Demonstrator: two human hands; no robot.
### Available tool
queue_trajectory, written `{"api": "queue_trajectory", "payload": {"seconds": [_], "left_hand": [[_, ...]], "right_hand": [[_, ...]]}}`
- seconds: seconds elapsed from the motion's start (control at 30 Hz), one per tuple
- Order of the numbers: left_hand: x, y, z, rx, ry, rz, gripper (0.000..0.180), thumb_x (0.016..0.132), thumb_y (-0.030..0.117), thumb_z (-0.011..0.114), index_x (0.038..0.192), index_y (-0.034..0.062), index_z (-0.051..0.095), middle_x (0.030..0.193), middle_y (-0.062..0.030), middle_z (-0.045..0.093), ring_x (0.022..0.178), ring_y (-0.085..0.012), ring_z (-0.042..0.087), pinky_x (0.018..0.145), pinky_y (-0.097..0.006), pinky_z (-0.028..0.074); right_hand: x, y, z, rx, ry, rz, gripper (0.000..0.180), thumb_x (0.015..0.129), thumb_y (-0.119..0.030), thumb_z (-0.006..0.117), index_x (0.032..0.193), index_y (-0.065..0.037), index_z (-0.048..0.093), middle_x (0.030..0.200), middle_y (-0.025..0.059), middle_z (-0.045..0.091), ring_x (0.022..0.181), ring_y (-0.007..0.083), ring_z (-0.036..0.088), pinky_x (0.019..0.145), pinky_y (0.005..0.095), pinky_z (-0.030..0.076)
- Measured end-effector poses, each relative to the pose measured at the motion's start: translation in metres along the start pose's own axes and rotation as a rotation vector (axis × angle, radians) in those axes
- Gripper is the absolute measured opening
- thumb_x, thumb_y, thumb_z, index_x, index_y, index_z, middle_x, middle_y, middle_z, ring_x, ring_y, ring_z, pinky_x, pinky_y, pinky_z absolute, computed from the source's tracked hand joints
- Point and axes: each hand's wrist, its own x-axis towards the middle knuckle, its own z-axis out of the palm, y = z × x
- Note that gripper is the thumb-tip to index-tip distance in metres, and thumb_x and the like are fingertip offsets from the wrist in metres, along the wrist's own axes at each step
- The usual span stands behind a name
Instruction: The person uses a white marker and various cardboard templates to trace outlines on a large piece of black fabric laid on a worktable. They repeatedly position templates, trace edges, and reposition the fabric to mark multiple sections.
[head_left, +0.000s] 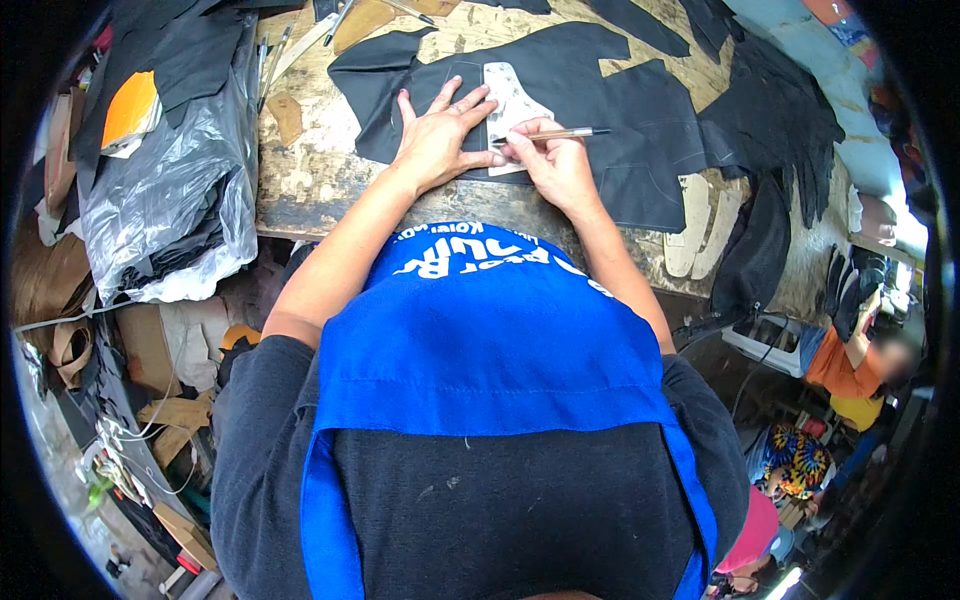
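Observation:
A sheet of black leather lies spread over the worn wooden table, with faint outlines drawn on it. On the leather rests a pale, curved pattern piece. My left hand lies flat beside it with fingers spread, its fingertips and thumb at the pattern's left edge. My right hand grips a pen that points left, its tip close to my left thumb and against the pattern's edge. Part of the pattern is covered by my right hand.
More pale pattern pieces lie at the table's right front. A clear plastic bag of black pieces stands at the left, below an orange item. Black scraps cover the right side. A person in orange is at the far right.

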Motion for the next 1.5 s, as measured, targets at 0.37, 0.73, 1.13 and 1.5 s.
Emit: {"api": "queue_trajectory", "payload": {"seconds": [0.37,0.73,1.13,1.5], "left_hand": [[-0.005,0.005,-0.011,-0.033,-0.037,0.026,0.114,0.038,0.059,0.08,0.137,0.0194,0.039,0.147,-0.0002,0.03,0.139,-0.0285,0.014,0.096,-0.075,0.007],[-0.004,0.004,-0.022,0.0,-0.132,0.043,0.123,0.032,0.056,0.082,0.139,0.0192,0.034,0.149,-0.0003,0.025,0.139,-0.0301,0.011,0.096,-0.076,0.008],[-0.005,0.006,-0.021,-0.027,-0.095,0.033,0.119,0.034,0.056,0.082,0.138,0.0195,0.036,0.148,0.0004,0.026,0.139,-0.029,0.012,0.095,-0.076,0.008],[-0.005,0.007,-0.023,0.002,-0.108,0.037,0.117,0.035,0.053,0.083,0.137,0.0176,0.037,0.148,-0.0008,0.026,0.139,-0.03,0.013,0.096,-0.076,0.009]], "right_hand": [[-0.004,-0.018,0.008,-0.45,-0.062,-0.324,0.015,0.078,-0.012,0.066,0.077,0.003,0.063,0.072,0.0144,0.064,0.061,0.0234,0.063,0.058,0.031,0.049],[-0.003,-0.022,0.003,-0.404,-0.151,-0.255,0.017,0.077,-0.014,0.067,0.077,0.003,0.064,0.074,0.0156,0.065,0.062,0.0254,0.064,0.059,0.0318,0.05],[0.013,-0.022,0.007,-0.404,-0.092,-0.208,0.015,0.077,-0.012,0.067,0.078,0.003,0.064,0.076,0.0159,0.064,0.067,0.0258,0.065,0.061,0.0324,0.05],[0.008,-0.016,0.011,-0.461,0.036,-0.267,0.015,0.077,-0.012,0.067,0.078,0.003,0.065,0.076,0.0143,0.066,0.065,0.0237,0.066,0.06,0.0297,0.051]]}}
